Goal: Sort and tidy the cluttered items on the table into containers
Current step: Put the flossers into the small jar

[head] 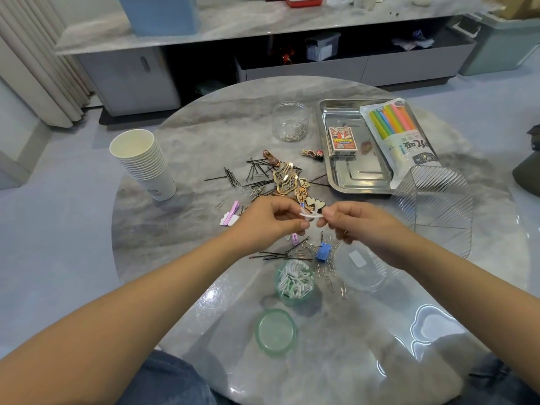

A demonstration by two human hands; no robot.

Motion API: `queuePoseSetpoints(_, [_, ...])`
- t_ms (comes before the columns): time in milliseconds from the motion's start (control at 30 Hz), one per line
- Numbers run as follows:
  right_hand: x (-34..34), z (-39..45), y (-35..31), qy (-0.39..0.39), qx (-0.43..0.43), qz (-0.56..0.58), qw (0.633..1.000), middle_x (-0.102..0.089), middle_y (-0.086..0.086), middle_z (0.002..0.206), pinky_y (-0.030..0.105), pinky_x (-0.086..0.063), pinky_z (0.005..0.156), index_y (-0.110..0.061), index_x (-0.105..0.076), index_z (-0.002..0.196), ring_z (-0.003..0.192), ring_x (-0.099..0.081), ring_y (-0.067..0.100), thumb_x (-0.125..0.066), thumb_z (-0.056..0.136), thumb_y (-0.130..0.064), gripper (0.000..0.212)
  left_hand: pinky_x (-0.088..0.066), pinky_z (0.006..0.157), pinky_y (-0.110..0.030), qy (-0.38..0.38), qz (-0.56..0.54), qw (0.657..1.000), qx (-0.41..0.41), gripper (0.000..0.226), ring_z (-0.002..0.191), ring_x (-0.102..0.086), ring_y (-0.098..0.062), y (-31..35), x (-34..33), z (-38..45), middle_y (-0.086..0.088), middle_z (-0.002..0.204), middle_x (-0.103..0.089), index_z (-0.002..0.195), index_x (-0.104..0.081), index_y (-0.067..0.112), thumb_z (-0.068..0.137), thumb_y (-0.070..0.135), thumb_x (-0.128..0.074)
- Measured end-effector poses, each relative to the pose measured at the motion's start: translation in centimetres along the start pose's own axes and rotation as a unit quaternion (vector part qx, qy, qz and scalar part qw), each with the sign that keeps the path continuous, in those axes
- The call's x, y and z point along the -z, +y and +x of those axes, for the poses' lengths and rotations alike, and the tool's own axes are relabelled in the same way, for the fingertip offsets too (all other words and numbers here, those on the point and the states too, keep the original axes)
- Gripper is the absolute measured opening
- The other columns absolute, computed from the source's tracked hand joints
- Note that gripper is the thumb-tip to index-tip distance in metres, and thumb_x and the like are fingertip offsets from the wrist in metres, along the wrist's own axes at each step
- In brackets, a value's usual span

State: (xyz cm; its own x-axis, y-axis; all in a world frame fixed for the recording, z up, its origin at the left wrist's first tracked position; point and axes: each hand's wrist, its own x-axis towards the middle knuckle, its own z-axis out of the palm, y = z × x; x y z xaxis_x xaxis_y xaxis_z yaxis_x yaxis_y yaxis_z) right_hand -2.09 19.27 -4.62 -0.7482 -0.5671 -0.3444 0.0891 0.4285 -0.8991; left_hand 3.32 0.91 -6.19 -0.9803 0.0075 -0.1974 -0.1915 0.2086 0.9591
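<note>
Your left hand (270,219) and right hand (355,222) pinch opposite ends of one white floss pick (311,215), lifted above the counter (181,229). Judged light, thin, springy plastic; hold its handle. Green jar (294,283) sits just below both hands.

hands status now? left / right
Left hand: pinching one end of a white floss pick.
Right hand: pinching its other end.

Chinese characters mark the straw packet (400,135), too blurred to read.
</note>
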Motion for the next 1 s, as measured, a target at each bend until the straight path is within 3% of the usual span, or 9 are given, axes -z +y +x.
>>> queuePoseSetpoints(67, [-0.2, 0.0, 0.0, 0.058, 0.062, -0.111, 0.990, -0.056, 0.003, 0.078, 0.027, -0.038, 0.067, -0.036, -0.071, 0.079, 0.071, -0.050, 0.010, -0.058, 0.088, -0.034, 0.016, -0.046, 0.058, -0.011, 0.003, -0.047, 0.999, 0.024, 0.012, 0.066, -0.067, -0.004, 0.1, 0.0, 0.0, -0.006, 0.078, -0.070, 0.091, -0.064, 0.004, 0.081, 0.002, -0.069])
queuePoseSetpoints(167, [-0.7, 0.2, 0.3, 0.084, 0.077, -0.108, 0.988, -0.056, -0.002, 0.084, 0.022, -0.038, 0.068, -0.042, -0.068, 0.081, 0.078, -0.051, 0.009, -0.063, 0.086, -0.031, 0.013, -0.047, 0.058, -0.012, 0.013, -0.090, 0.994, 0.064, 0.009, 0.066, -0.065, -0.003, 0.2, -0.3, 0.1, -0.005, 0.079, -0.070, 0.087, -0.066, 0.007, 0.080, 0.004, -0.070])
queuePoseSetpoints(267, [-1.3, 0.1, 0.6, 0.096, 0.066, -0.047, 0.992, -0.064, 0.000, 0.087, 0.017, -0.042, 0.068, -0.036, -0.071, 0.087, 0.081, -0.058, 0.009, -0.067, 0.083, -0.028, 0.010, -0.044, 0.055, -0.013, 0.029, -0.079, 0.993, 0.083, 0.011, 0.054, -0.056, 0.002, 0.4, -0.5, 0.2, 0.006, 0.065, -0.065, 0.077, -0.069, 0.015, 0.078, 0.005, -0.072])
queuePoseSetpoints(400, [-1.9, 0.1, 0.8, 0.089, 0.036, 0.016, 0.995, -0.065, 0.004, 0.090, 0.013, -0.042, 0.068, -0.026, -0.074, 0.089, 0.080, -0.058, 0.005, -0.063, 0.085, -0.031, 0.012, -0.055, 0.059, -0.017, 0.017, -0.197, 0.975, 0.101, 0.012, 0.057, -0.065, -0.008, 0.9, -0.6, -0.1, -0.002, 0.063, -0.068, 0.078, -0.067, 0.006, 0.080, -0.006, -0.066])
queuePoseSetpoints(600, [-2.7, -0.3, 1.3, 0.083, 0.057, 0.020, 0.995, -0.044, -0.002, 0.055, 0.022, -0.032, 0.056, 0.000, -0.058, 0.065, 0.054, -0.037, 0.009, -0.053, 0.093, -0.025, 0.038, -0.058, 0.065, -0.021, 0.022, -0.222, 0.971, 0.088, 0.013, 0.063, -0.070, -0.015, 1.4, -0.8, -0.4, -0.009, 0.067, -0.070, 0.082, -0.065, 0.002, 0.079, -0.011, -0.064])
queuePoseSetpoints(700, [-2.7, -0.3, 1.1, 0.064, 0.055, 0.042, 0.996, -0.052, 0.003, 0.061, 0.027, -0.037, 0.059, -0.008, -0.063, 0.065, 0.057, -0.044, 0.011, -0.053, 0.094, -0.015, 0.031, -0.057, 0.063, -0.020, 0.031, -0.159, 0.984, 0.069, 0.011, 0.066, -0.068, -0.012, 1.3, -0.8, -0.5, -0.007, 0.072, -0.070, 0.087, -0.067, 0.006, 0.080, -0.003, -0.068])
queuePoseSetpoints(833, [-2.5, -0.4, 0.7, 0.061, 0.055, -0.114, 0.990, -0.057, -0.001, 0.060, 0.029, -0.039, 0.063, -0.017, -0.067, 0.066, 0.056, -0.047, 0.011, -0.055, 0.092, -0.019, 0.028, -0.051, 0.058, -0.018, 0.043, -0.073, 0.995, 0.058, 0.006, 0.063, -0.064, -0.007, 1.1, -0.8, -0.6, -0.002, 0.073, -0.068, 0.086, -0.070, 0.008, 0.081, 0.009, -0.072])
queuePoseSetpoints(900, [-1.9, -0.3, 0.0, 0.076, 0.046, -0.108, 0.990, -0.061, -0.006, 0.066, 0.020, -0.043, 0.060, -0.024, -0.071, 0.087, 0.054, -0.052, 0.000, -0.057, 0.091, -0.016, 0.016, -0.051, 0.060, -0.019, 0.056, -0.016, 0.997, 0.053, 0.003, 0.059, -0.062, -0.003, 1.2, -0.5, -0.6, 0.001, 0.068, -0.067, 0.081, -0.070, 0.012, 0.081, 0.013, -0.072])
queuePoseSetpoints(1000, [-0.9, -0.1, -0.6, 0.086, 0.083, -0.027, 0.992, -0.065, -0.006, 0.083, 0.015, -0.049, 0.060, -0.024, -0.063, 0.114, 0.067, -0.062, 0.000, -0.063, 0.087, -0.016, 0.028, -0.046, 0.062, -0.020, 0.042, 0.154, 0.987, 0.001, 0.009, 0.059, -0.056, -0.006, 1.1, -0.1, -0.6, 0.004, 0.066, -0.065, 0.076, -0.068, 0.019, 0.081, 0.025, -0.073])
